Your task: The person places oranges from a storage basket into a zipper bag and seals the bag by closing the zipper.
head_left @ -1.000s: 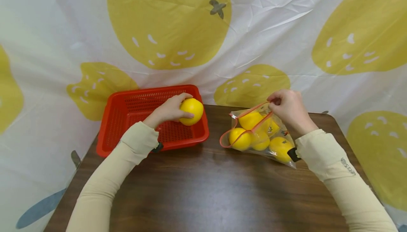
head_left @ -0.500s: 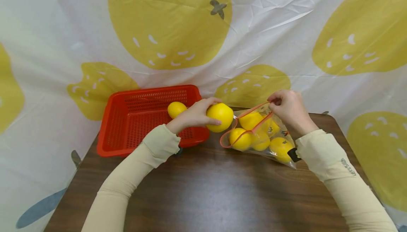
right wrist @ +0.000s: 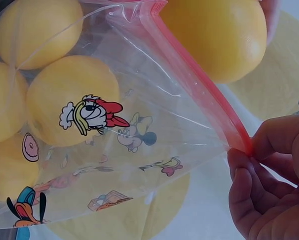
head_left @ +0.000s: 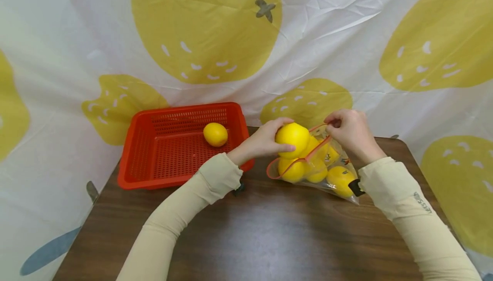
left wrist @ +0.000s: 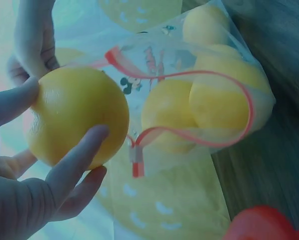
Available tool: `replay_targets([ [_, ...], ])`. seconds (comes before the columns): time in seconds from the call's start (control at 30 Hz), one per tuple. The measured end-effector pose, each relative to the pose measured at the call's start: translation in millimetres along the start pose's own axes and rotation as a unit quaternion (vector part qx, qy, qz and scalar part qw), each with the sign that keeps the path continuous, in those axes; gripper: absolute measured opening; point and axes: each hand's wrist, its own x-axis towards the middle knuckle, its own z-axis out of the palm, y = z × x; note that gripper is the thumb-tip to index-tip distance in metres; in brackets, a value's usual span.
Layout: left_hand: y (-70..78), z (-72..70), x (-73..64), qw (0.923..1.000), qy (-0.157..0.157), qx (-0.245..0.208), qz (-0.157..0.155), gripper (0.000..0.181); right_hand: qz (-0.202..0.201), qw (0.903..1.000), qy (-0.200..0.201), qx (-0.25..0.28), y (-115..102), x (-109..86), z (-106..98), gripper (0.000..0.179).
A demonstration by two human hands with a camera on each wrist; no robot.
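My left hand (head_left: 267, 139) grips a round yellow citrus fruit (left wrist: 79, 117), fingers spread around its sides. It is held at the mouth of a clear zip bag (right wrist: 164, 120) with a red zip edge and cartoon prints. Thumb and fingertips of my right hand (head_left: 348, 131) pinch the far corner of that edge, and the mouth gapes toward the left. Several yellow fruits (right wrist: 72, 97) rest inside the bag on the table. In the head view the held fruit overlaps the bag's opening and hides its slider, which shows in the left wrist view.
A red plastic basket (head_left: 127, 161) with slotted walls stands to the left, with one oval yellow lemon (head_left: 215, 134) inside. Both are on a dark wooden table (head_left: 246, 229). Behind it hangs a white cloth (head_left: 316, 24) printed with large yellow fruits.
My left hand has carried the round fruit rightward from over the basket to the bag's mouth, uncovering the lemon in the basket. The right hand has stayed in place.
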Motion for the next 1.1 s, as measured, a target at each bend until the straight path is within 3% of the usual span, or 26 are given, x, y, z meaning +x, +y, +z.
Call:
replay_targets([
  [0.4, 8.3, 22.1, 11.3, 0.9953, 0.013, 0.096, -0.006, 0.066, 0.006, 1.0000, -0.001, 0.000, -2.8, 2.2, 3.6, 0.012],
  [0.6, 7.9, 32.7, 13.1, 0.9951, 0.015, 0.096, -0.016, 0.066, 0.003, 1.0000, 0.004, -0.002, -5.3, 4.9, 6.6, 0.011],
  [0.73, 8.3, 39.3, 15.3, 0.9944, 0.018, 0.104, -0.005, 0.046, -0.003, 1.0000, 0.005, -0.006, -7.6, 5.9, 7.6, 0.012],
  [0.93, 14.4, 39.4, 19.3, 0.9941, 0.027, 0.096, 0.043, 0.026, -0.010, 0.9999, 0.005, -0.002, -11.8, 7.6, 8.2, 0.013],
  [1.1, 12.1, 27.9, 16.3, 0.9951, 0.014, 0.091, 0.036, 0.027, 0.010, 0.9998, -0.010, 0.014, -11.1, 5.1, 1.1, 0.016],
])
